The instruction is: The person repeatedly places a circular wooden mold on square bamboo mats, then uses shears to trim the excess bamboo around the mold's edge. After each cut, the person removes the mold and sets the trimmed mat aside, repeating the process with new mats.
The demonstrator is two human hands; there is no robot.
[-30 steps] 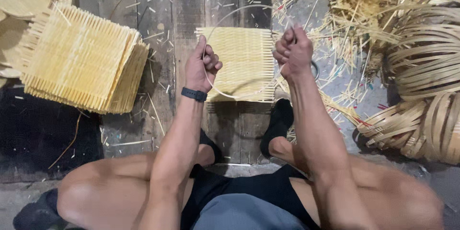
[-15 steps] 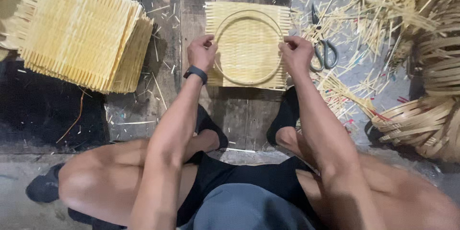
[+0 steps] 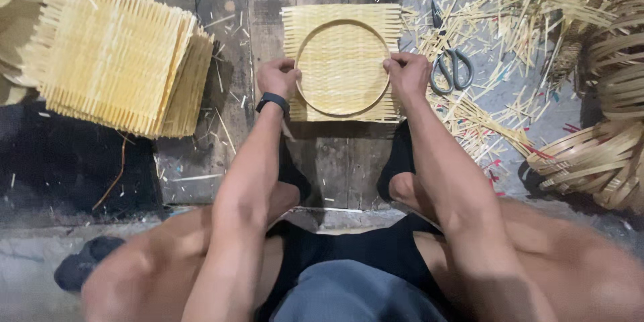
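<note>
A square woven mat (image 3: 341, 62) is lying flat on the plank floor (image 3: 268, 0), w/ a round hoop (image 3: 300, 90) sitting on top of it, roughly centred. Both hands are working the hoop from opposite sides.

Left hand (image 3: 277, 78) is pressing at the hoop's left edge; its fingers (image 3: 290, 67) are curled tight, knuckles up, pinching the rim where it meets the mat. A black wristband (image 3: 273, 102) is sitting just behind that hand.

Right hand (image 3: 407, 74) is doing the same at the hoop's right edge; fingers (image 3: 397, 62) are bunched and clenched on the rim. Can't tell whether they're also catching the mat under it.

The mat's loose strip ends are sticking out past the hoop on all sides, beyond both sets of fingers.

Just right of the right fingers, scissors (image 3: 451, 70) are lying on the floor, handles toward the person, apart from the hand. Around and beyond them, cut strips (image 3: 469, 20) are littering the floor.

Far right of the right fingers, coiled hoops (image 3: 597, 161) are piling up at the frame edge.

Well left of the left fingers, a stack of mats (image 3: 114, 57) is sitting on the floor, tilted a bit, edges fanning out.

Below the hands, the person's feet in dark shoes (image 3: 399, 161) are resting on the planks, knees spread either side of the forearms.
</note>
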